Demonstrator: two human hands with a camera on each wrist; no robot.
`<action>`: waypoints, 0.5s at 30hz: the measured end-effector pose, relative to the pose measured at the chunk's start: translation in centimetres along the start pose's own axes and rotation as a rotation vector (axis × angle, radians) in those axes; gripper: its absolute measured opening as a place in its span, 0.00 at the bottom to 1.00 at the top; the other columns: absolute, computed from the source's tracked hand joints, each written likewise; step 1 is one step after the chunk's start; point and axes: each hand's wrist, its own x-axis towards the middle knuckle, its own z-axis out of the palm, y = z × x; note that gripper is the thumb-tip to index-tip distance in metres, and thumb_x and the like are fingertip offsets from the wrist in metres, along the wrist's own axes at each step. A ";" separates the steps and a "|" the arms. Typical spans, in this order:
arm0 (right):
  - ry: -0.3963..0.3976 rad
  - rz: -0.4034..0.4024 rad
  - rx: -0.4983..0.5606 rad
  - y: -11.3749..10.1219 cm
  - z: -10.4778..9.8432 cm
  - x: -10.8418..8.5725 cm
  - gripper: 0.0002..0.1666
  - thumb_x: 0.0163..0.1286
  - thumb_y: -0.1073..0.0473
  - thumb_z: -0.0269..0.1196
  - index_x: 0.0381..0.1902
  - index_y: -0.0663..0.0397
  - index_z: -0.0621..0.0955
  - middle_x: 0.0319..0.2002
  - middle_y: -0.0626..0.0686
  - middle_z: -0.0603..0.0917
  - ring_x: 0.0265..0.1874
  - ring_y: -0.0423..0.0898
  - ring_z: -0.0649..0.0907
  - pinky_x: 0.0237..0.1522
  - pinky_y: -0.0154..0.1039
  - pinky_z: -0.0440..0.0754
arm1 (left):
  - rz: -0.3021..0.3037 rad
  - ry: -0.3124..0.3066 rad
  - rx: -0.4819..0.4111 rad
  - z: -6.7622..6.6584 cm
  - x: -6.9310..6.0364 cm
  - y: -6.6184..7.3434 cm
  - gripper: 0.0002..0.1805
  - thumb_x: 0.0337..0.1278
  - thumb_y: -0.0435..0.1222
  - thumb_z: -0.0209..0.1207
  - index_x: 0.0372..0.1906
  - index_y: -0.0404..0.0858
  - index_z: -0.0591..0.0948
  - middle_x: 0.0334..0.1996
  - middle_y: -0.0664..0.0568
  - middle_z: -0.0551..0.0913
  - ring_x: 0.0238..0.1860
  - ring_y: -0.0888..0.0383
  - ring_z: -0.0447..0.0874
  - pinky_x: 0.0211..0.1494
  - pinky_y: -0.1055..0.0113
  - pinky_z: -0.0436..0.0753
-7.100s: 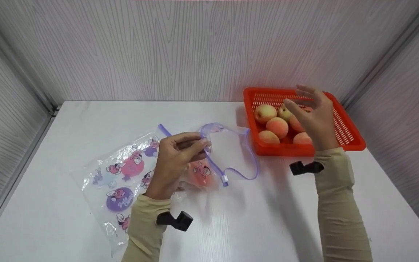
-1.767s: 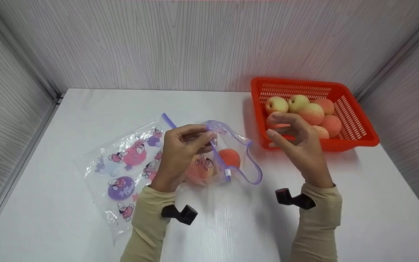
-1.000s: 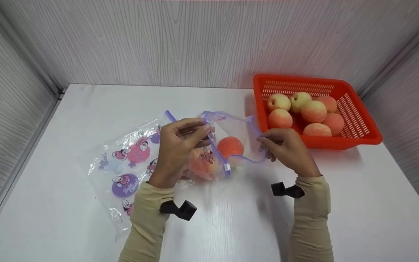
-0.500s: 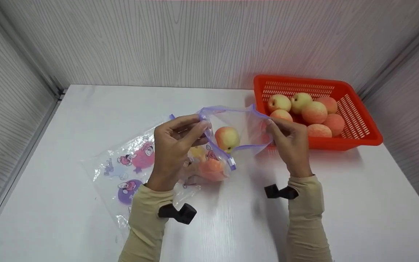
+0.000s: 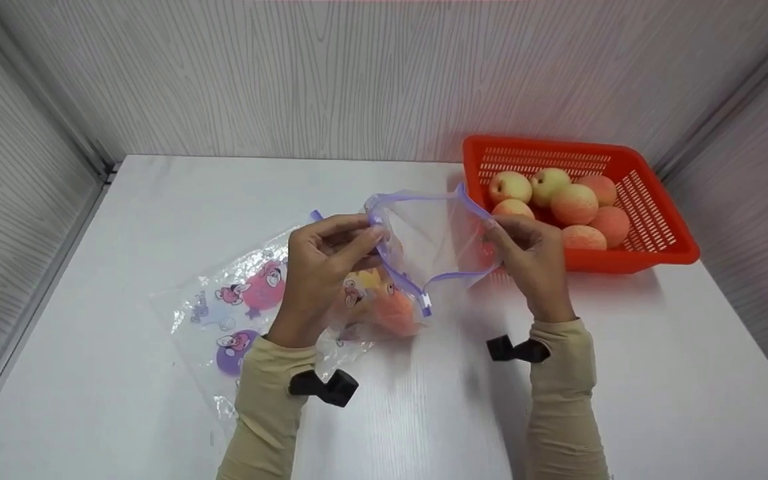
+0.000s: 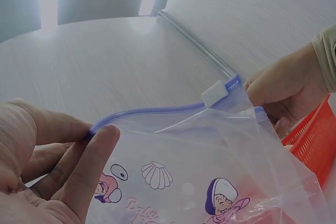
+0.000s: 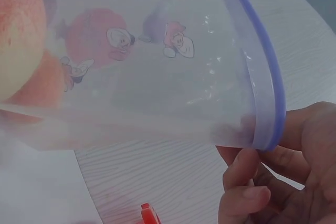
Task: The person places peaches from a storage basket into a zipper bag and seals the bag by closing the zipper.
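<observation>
In the head view a clear slider bag point(image 5: 417, 267) with a purple zip edge and pink cartoon prints stands with its mouth spread wide. My left hand point(image 5: 321, 280) pinches the left side of that mouth. The right side is pinched between thumb and fingers of my right hand point(image 5: 534, 263). A white slider point(image 5: 426, 301) sits at the zip's near end. Through the plastic, orange-red peaches point(image 5: 396, 312) show low in the bag; the right wrist view also shows peaches point(image 7: 21, 40) inside. The left wrist view shows fingers point(image 6: 102, 142) on the zip edge.
Behind my right hand stands a red plastic basket point(image 5: 677, 247) with several peaches point(image 5: 574, 203). A second printed clear bag point(image 5: 201, 320) lies flat on the white table point(image 5: 177, 200) at left, partly under my left arm. Walls close in the back and sides.
My right hand came from above the basket to the bag, took its right edge and drew the mouth wider. A peach at the mouth has slid left, deeper into the bag.
</observation>
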 end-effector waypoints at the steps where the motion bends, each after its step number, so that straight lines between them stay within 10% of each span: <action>1: -0.009 0.003 0.006 0.0 0.0 0.0 0.14 0.70 0.58 0.69 0.43 0.67 0.87 0.32 0.61 0.87 0.25 0.49 0.78 0.21 0.35 0.80 | -0.001 0.002 0.002 0.0 0.0 0.0 0.07 0.60 0.24 0.66 0.42 0.26 0.86 0.35 0.39 0.88 0.34 0.47 0.91 0.40 0.55 0.90; 10: -0.081 0.013 -0.043 -0.5 -0.7 -0.1 0.15 0.68 0.56 0.71 0.47 0.60 0.88 0.36 0.55 0.88 0.32 0.50 0.80 0.32 0.38 0.84 | -0.002 -0.005 0.013 0.0 0.0 0.2 0.07 0.61 0.25 0.66 0.43 0.26 0.86 0.36 0.39 0.88 0.35 0.47 0.91 0.39 0.56 0.90; 15: 0.037 -0.059 -0.038 -1.6 -1.7 -0.1 0.14 0.71 0.58 0.68 0.49 0.61 0.87 0.36 0.51 0.86 0.30 0.50 0.80 0.28 0.33 0.82 | -0.016 -0.010 0.009 0.1 0.0 0.3 0.08 0.61 0.25 0.66 0.43 0.26 0.86 0.36 0.40 0.88 0.34 0.48 0.90 0.39 0.57 0.90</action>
